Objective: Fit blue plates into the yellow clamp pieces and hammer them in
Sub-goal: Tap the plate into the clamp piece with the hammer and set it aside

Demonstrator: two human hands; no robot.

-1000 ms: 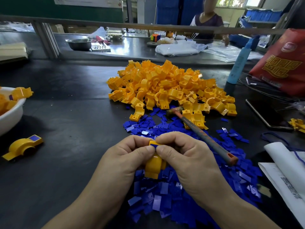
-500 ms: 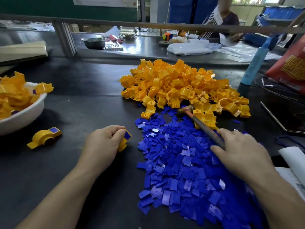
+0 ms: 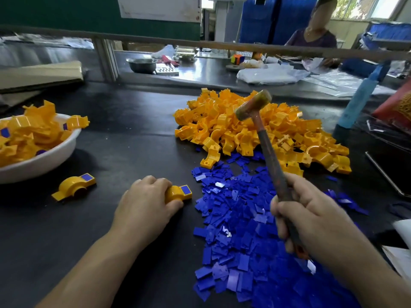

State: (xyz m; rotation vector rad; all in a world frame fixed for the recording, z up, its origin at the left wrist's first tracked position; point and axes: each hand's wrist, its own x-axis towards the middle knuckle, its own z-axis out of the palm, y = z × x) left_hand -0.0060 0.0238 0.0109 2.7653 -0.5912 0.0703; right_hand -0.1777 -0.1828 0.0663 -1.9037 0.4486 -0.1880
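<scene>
Left hand (image 3: 144,203) half-covers clamp (image 3: 180,192) (right hand (image 3: 311,218) grips hammer (image 3: 269,156)).

Across the lower frame, matte black worktable (image 3: 133,121); behind a rusty metal rail (image 3: 266,48), glossy dark bench (image 3: 206,71). Upper left, dark green wall (image 3: 66,16) with white paper sheet (image 3: 160,6). Top centre, blue panels (image 3: 266,18); upper right, daylit windows (image 3: 384,5).

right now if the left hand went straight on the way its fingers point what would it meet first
The left hand holds the yellow clamp piece; going on rightward, it would likely first meet the near edge of the blue plates pile, just past the clamp.
</scene>
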